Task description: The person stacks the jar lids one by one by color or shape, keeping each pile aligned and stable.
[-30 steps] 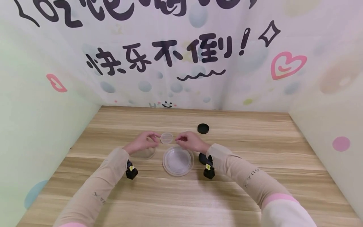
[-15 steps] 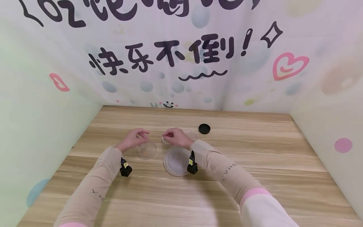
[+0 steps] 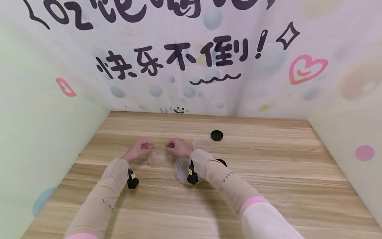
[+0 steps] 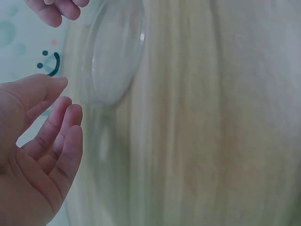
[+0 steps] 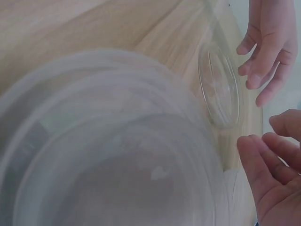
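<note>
A shallow clear dish (image 3: pixel 156 159) lies on the table (image 3: pixel 167 209), between and a little nearer the person than the two hands. The left hand (image 3: pixel 139 150) is just beside its left far edge, thumb and fingers loosely bent with a gap between them, holding nothing; whether a fingertip touches the rim cannot be told. The right hand (image 3: pixel 179 147) is near the dish's right far edge, its thumb apart from softly curved fingers, also holding nothing. The fingertips of both hands face each other across a gap. Both forearms slant inward from the near edge of the view, in beige sleeves (image 3: pixel 95 202) with pink bands, a small black camera at each wrist. Under the right wrist sit nested clear containers (image 3: pixel 179 170), partly covered. Beyond that forearm lie a clear disc (image 3: pixel 201 144), a black lid (image 3: pixel 217 135) and another black round piece (image 3: pixel 222 162), mostly hidden by the sleeve.
</note>
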`<state>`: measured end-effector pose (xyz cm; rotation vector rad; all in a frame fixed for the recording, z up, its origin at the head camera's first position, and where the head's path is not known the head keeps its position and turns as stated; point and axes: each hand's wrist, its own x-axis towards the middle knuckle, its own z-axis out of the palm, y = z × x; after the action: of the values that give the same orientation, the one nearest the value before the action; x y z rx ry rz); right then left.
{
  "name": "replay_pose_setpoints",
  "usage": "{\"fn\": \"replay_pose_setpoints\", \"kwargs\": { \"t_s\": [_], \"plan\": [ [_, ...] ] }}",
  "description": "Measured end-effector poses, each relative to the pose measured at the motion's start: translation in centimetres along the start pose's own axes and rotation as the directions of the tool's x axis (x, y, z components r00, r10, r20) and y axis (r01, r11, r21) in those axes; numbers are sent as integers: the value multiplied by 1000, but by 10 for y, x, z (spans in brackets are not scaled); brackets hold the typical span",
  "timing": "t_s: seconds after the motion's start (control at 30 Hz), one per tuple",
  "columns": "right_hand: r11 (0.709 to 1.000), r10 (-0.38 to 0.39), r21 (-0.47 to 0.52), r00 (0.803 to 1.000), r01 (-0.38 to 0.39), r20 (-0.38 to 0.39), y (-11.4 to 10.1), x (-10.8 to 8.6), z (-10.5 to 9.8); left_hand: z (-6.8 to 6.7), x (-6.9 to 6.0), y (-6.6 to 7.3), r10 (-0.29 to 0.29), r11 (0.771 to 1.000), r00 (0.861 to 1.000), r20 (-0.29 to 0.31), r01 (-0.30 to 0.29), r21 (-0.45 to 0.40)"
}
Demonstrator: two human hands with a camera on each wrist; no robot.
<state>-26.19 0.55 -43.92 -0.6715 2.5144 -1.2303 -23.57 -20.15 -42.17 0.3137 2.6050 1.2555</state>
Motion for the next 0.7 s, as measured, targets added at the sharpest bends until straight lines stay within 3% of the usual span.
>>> {"fn": "replay_pose_setpoints", "kwargs": {
  "t_s": [0.2,0.3,0.43,0.5,0.6,0.67,0.7],
  "plan": [
    [988,89,-127,996,-86,18,-13,-3,6,4,-2,-8,-1,999,1000,-13,2,37],
    [987,13,-157,1000,-13,0,28,22,27,6,-2,-11,7,999,1000,-14,-7,35],
    [978,-98,-186,995,91,-30,102,69,66,9,-2,-14,10,999,1000,-27,-9,33],
    [973,-79,-219,996,70,-35,125,87,81,9,-3,-15,-3,1000,999,-32,4,27],
    [967,-93,-241,994,77,-56,154,108,98,11,-3,-15,-36,999,999,-36,36,13],
    [970,-89,-230,995,75,-51,159,112,101,11,-3,-16,-57,998,998,-29,57,-10],
    [969,-124,-222,990,107,-63,158,110,100,12,-3,-17,-65,998,997,-28,65,-16]
  ]
}}
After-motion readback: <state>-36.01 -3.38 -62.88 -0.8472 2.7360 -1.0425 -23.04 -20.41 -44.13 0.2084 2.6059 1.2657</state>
